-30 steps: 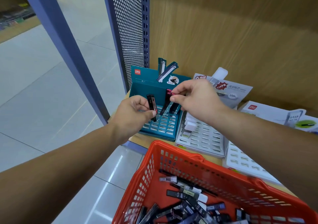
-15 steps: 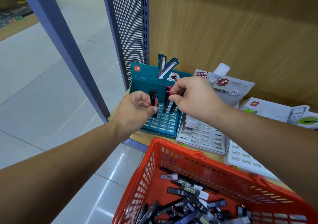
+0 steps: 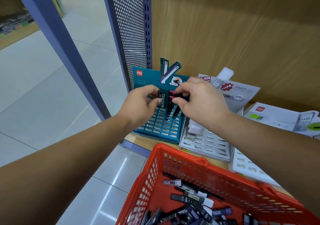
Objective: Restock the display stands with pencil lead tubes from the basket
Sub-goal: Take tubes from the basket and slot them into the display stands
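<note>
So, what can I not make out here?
Head view only.
Rear slots of the teal cardboard display stand: hidden by the left hand and right hand.
Number of pink-capped tubes in the right grip: fingers cover them.
Label on black tube: too small.
Red plastic basket: cut off by the bottom edge.

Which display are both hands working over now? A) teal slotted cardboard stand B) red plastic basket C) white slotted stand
A: the left hand pinches a black lead tube and the right hand pinches pink-capped lead tubes, both above the teal slotted cardboard stand.
</note>
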Motion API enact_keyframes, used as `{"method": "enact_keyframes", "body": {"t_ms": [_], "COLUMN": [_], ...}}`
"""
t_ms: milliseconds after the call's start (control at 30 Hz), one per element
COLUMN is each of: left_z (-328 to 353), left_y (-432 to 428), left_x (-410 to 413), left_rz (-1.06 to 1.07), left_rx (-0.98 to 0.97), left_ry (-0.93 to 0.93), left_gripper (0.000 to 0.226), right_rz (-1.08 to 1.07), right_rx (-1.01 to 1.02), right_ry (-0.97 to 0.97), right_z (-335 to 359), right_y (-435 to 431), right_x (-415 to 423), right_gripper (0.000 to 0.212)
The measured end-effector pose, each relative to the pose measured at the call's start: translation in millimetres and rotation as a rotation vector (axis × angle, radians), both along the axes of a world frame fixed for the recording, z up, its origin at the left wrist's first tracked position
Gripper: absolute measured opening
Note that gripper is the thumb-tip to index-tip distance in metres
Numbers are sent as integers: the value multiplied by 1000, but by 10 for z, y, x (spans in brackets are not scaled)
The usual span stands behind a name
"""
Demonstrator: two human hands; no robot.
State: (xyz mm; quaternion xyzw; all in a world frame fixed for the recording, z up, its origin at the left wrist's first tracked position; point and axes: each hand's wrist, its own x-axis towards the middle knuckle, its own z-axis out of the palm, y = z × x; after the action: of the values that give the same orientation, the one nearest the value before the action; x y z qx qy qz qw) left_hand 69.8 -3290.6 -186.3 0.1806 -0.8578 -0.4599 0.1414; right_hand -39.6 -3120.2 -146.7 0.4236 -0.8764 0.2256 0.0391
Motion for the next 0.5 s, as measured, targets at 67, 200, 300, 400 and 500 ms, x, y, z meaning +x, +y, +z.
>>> {"method": "enact_keyframes", "body": {"t_ms": [67, 200, 300, 400, 500], "left_z": [-25, -7, 40, 58, 53], "left_y": [-26, -60, -77, -103, -96], "left_x": [-15, -56, -74, -74, -80], "left_rz": [-40, -102, -171, -209, -190], "left_rx": [-51, -128, -150, -204, -212], "left_ry": [-29, -79, -109, -118, -125], "left_gripper": [22, 23, 25, 28, 24], "right_rz": [17, 36, 28, 12, -3], "right_rx": [41, 12, -13, -3, -24], "right_ry": [19, 15, -9, -34, -45], "right_z": [-33, -110, -126, -122, -142], "right_y": [35, 83, 86, 59, 45], "right_x": [-34, -23, -23, -47, -55], "right_gripper": [24, 27, 25, 21, 16]}}
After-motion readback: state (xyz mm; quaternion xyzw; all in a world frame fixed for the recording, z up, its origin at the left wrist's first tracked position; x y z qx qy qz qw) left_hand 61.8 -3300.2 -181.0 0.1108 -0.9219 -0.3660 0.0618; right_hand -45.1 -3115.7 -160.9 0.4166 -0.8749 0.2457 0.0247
